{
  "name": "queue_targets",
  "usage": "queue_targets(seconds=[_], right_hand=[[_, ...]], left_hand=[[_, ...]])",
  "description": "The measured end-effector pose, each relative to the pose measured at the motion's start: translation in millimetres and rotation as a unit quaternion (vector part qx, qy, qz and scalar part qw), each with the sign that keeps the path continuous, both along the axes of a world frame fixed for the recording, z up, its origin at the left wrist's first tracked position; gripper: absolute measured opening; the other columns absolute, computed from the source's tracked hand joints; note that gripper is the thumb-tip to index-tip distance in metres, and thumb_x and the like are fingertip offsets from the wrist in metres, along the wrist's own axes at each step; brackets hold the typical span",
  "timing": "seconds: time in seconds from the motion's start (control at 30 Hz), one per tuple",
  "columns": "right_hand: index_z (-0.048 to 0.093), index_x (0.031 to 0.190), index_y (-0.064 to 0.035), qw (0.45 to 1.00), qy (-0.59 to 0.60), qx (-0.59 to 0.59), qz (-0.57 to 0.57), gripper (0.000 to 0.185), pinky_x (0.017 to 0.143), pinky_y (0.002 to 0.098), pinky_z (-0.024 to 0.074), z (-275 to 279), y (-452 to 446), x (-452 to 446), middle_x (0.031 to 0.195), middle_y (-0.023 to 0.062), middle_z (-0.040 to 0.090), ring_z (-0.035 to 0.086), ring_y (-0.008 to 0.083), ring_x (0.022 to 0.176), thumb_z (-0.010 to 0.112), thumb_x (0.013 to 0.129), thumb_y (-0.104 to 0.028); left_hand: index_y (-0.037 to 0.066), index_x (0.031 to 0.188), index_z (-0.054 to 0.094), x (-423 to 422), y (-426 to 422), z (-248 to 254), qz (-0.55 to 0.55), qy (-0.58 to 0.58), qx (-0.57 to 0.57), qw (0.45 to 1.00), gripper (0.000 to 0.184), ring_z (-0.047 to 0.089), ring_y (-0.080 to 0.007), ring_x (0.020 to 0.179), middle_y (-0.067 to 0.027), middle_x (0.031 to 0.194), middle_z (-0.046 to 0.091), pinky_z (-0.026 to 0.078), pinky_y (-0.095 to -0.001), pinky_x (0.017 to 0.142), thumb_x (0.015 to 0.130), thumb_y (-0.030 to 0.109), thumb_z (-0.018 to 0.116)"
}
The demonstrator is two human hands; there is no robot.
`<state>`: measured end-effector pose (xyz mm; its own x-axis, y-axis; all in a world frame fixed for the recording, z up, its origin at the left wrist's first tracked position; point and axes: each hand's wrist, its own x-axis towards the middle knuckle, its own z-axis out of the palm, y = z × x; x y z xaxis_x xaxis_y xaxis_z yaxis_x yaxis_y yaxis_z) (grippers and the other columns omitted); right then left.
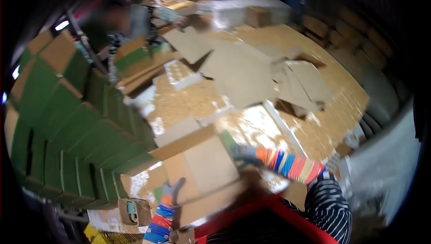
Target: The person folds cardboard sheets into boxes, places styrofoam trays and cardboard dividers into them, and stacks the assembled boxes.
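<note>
An open carton (211, 163) lies on the desk (179, 100) directly in front of the person, its flaps spread outward and a pale panel showing inside. The flaps are probably laid back to keep the mouth clear, and a hand on either side would steady it.

The left hand (173, 191), gloved in grey, rests at the carton's near left, its grip spread with the thumb apart from the fingers; it seems to press against the cardboard rather than clasp it. The right hand (245, 154), also gloved, is at the carton's right side. Blur hides its fingers, so I cannot tell how far that grip is closed or whether it has hold of the edge. The left forearm rises steeply from the near side; the right one reaches in from the right, bent at the elbow.

A small box (134, 212) sits left of the carton on the near side. Left of the carton, green cartons (67, 123) stand in close-packed rows, likely to save room. Beyond it lie flat cardboard sheets (242, 73); beyond and to the right is a flapped box (301, 82). Farther beyond, to the left, a co-worker's sleeve (168, 14) shows.
</note>
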<state>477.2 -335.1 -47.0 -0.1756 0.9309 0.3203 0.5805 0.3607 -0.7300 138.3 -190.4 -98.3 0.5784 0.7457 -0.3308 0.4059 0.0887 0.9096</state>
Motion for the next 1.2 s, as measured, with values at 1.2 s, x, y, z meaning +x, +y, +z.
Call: queue_targets(seconds=[1.2], right_hand=[[0.049, 0.120, -0.0083, 0.916, 0.390, 0.096, -0.018, 0.034, 0.081, 0.0345, 0.0466, 408.7, 334.7, -196.5, 0.118, 0.0131, 0.050, 0.055, 0.0222, 0.095, 0.048, 0.088, -0.020]], left_hand=[[-0.001, 0.131, 0.037, -161.2, 274.2, 334.2, 0.298, -0.237, 0.611, 0.694, 0.047, 0.040, -0.0212, 0.120, -0.0108, 0.134, 0.040, 0.030, -0.0328, 0.103, 0.096, 0.030, 0.034]])
